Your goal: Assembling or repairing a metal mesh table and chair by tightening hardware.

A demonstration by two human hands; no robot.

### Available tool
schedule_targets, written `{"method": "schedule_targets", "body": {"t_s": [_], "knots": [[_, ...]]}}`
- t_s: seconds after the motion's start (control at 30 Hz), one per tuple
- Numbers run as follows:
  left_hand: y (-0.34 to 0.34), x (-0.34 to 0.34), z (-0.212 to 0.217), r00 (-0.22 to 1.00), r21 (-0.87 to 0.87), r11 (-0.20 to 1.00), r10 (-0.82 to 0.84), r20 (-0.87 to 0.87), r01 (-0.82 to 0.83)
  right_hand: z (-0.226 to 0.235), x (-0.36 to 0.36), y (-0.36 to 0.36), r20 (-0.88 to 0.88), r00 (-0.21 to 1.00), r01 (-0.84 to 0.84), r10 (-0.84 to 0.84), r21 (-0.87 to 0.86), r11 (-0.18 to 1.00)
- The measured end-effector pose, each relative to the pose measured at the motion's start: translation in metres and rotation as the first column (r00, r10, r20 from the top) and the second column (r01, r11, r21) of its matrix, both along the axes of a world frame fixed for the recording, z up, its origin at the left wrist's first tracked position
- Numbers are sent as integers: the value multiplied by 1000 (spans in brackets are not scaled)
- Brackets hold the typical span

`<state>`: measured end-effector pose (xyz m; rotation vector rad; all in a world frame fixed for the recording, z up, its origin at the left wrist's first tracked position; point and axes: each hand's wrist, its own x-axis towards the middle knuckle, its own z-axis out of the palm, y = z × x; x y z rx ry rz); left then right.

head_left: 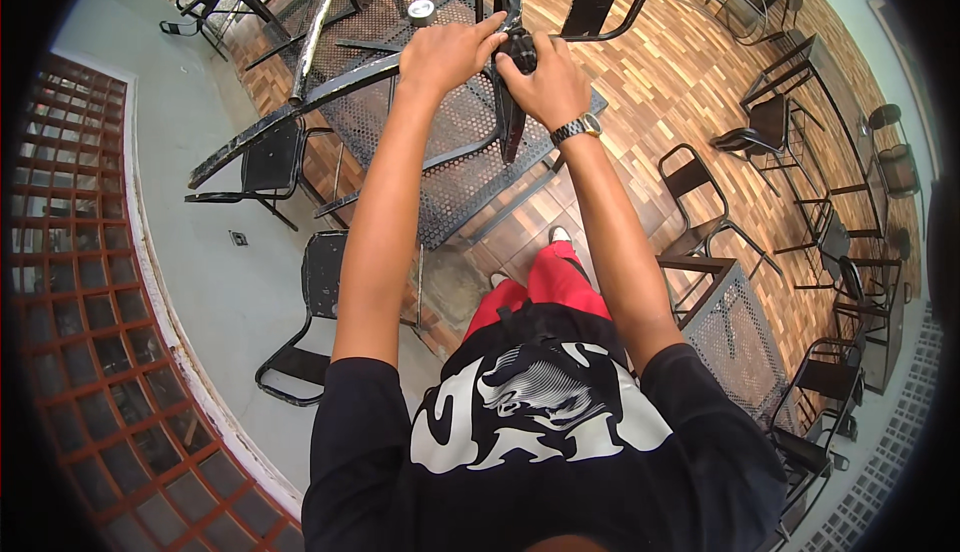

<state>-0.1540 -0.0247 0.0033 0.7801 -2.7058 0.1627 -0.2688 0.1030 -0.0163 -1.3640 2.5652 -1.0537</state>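
Black chair frame (508, 102) in curled fingers (478, 37).

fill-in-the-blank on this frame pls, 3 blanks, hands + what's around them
1. Both hands meet on a black metal ____ lifted above the perforated table.
2. The silver wristwatch sits on the ____ wrist.
3. The left hand and the right hand hold the frame with a closed grip, and below them the person's trousers are ____.

Missing words: chair; right; red
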Motion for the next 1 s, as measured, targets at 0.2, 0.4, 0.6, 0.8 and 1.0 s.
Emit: {"method": "schedule_targets", "body": {"t_s": [0.2, 0.4, 0.6, 0.8, 1.0], "knots": [[1, -2, -1, 1000, 28, 999, 27, -3, -27, -16, 10, 10, -60, 998, -27, 18, -151, 988], [4, -6, 2, 999, 23, 999, 35, 17, -35, 1, -28, -33, 27, 1000, -3, 4, -32, 999], [0, -1, -1, 1000, 1, 1000, 27, 16, -27, -3, 3, -7, -89, 996, -1, -6, -86, 996], [-4, -5, -7, 1000, -35, 999, 10, -20, -10, -15, 19, 17, -56, 998, 10, -19, -161, 987], [0, -4, -3, 999, 5, 999, 48, 0, -48, 1, -11, -21, 33, 999, 13, -10, -79, 997]]}}
